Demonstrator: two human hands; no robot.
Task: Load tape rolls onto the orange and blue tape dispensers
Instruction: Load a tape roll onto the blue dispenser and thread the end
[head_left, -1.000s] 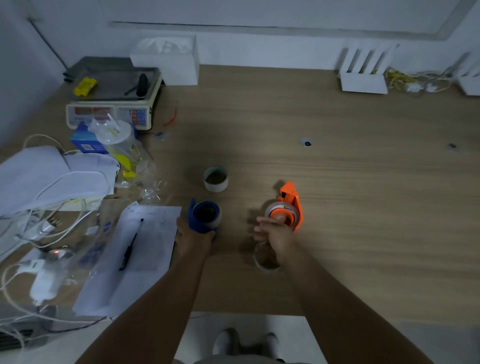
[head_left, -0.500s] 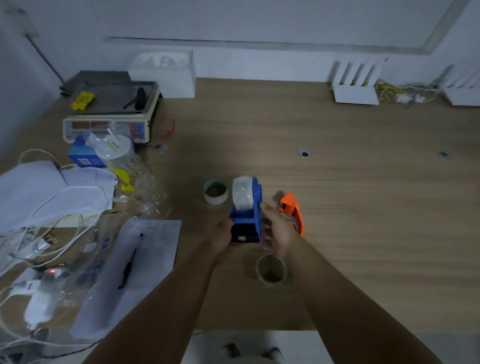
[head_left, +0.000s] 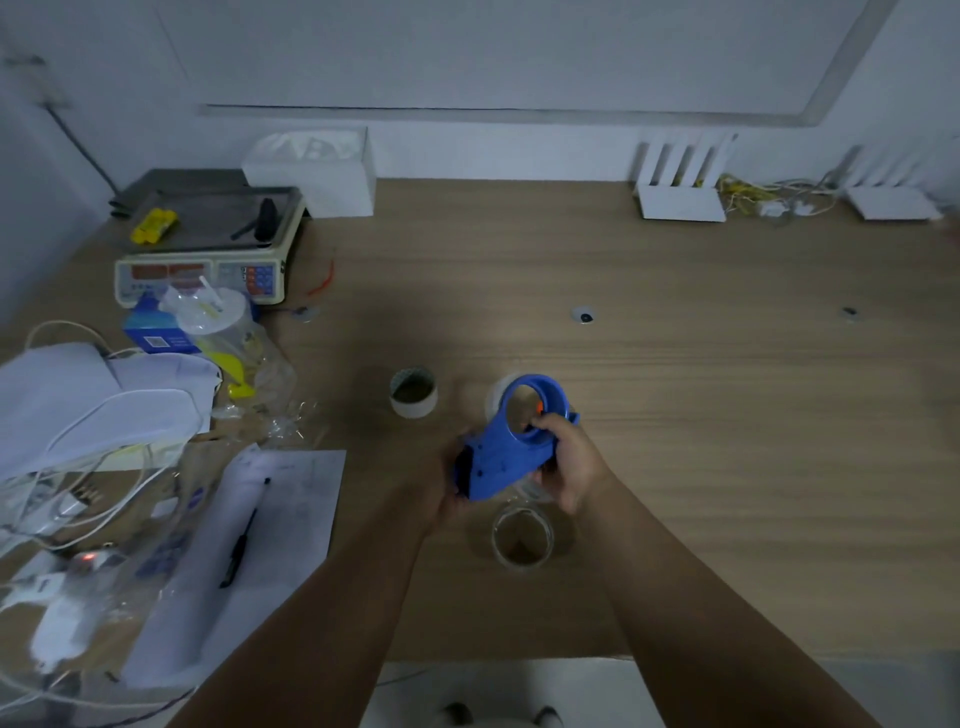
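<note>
You hold the blue plastic tape dispenser (head_left: 511, 449) above the wood-grain table (head_left: 727, 415): left hand (head_left: 441, 491) clamped on its handle end, right hand (head_left: 569, 462) gripping beneath its round ring. A clear tape roll (head_left: 522, 538) lies just below; a white-cored roll (head_left: 413, 399) sits left.

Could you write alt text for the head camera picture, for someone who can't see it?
Seen from above, a person's left hand and right hand hold a blue tape dispenser over a wooden table. A white tape roll stands behind it and a clear roll in front. Papers, cables and a weighing scale clutter the left side.
</note>
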